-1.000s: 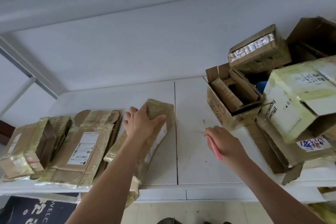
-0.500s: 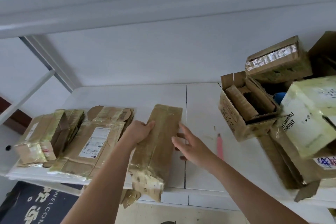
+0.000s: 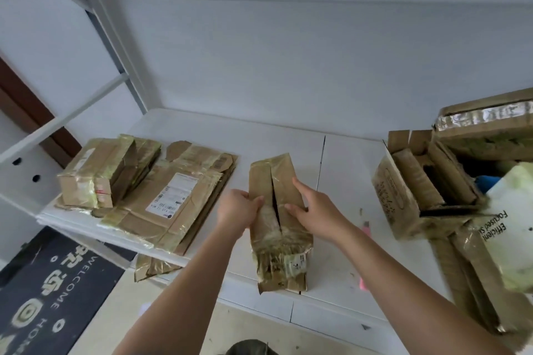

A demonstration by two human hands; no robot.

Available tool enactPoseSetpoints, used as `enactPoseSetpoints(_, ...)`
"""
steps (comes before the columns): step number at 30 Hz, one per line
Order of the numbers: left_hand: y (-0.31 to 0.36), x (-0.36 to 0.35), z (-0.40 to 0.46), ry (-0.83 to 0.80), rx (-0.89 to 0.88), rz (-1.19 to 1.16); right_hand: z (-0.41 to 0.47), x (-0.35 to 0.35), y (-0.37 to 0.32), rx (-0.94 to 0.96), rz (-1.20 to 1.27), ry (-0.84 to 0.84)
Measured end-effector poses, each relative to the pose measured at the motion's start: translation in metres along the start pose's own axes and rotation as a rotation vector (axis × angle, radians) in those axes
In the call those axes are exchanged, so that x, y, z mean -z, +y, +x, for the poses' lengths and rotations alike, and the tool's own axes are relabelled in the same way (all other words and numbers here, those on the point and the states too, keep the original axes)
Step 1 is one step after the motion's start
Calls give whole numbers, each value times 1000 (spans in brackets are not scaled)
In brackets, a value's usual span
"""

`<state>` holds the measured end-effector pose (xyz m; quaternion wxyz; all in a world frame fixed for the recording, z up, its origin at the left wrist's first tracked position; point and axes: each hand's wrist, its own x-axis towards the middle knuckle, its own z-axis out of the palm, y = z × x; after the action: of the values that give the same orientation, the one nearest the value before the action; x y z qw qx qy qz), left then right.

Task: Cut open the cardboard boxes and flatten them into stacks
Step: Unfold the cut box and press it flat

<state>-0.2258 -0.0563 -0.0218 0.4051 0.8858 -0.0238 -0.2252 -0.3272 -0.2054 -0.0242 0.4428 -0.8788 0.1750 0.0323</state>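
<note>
Both hands had closed in on the box (image 3: 278,219) since half a second earlier, when the right one only reached toward it. The left hand (image 3: 236,210) gripped its left edge with curled fingers; the right hand (image 3: 313,210) pinched the right flap, thumb on top. The box lay at the table's (image 3: 340,170) centre, its near end over the 6 o'clock edge. It was brown corrugated card, long and narrow, wrapped in glossy yellowed tape, with a dark slit down its middle between the hands. A small white label near its front end was too blurred to read.

At 9 o'clock lay a flat stack (image 3: 173,196) of crinkled card with a white shipping label, print illegible, and a smaller stack (image 3: 106,173) on its left part. At 3 o'clock stood an open carton (image 3: 409,193) stuffed with card, and beside it a pale box (image 3: 507,228) reading "Efficient" and "Focused", cut off by the frame. A pink cutter (image 3: 366,226) was mostly hidden behind the right forearm. The mat (image 3: 52,294) on the floor read "WELCOME HOME".
</note>
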Motion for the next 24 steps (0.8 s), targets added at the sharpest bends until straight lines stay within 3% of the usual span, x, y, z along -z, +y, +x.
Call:
enactPoseSetpoints(8, -1, -37, 0, 32, -205, 157, -23, 3, 43, -120, 167, 80)
enactPoseSetpoints(10, -7, -37, 5, 40, -165, 154, -16, -1, 37, -106, 79, 83)
enactPoseSetpoints(15, -29, -23, 7, -294, 77, -306, -10, -5, 13, -85, -133, 79)
enactPoseSetpoints(24, -29, -23, 11, -207, 12, -301, -5, -23, -6, -113, -438, 77)
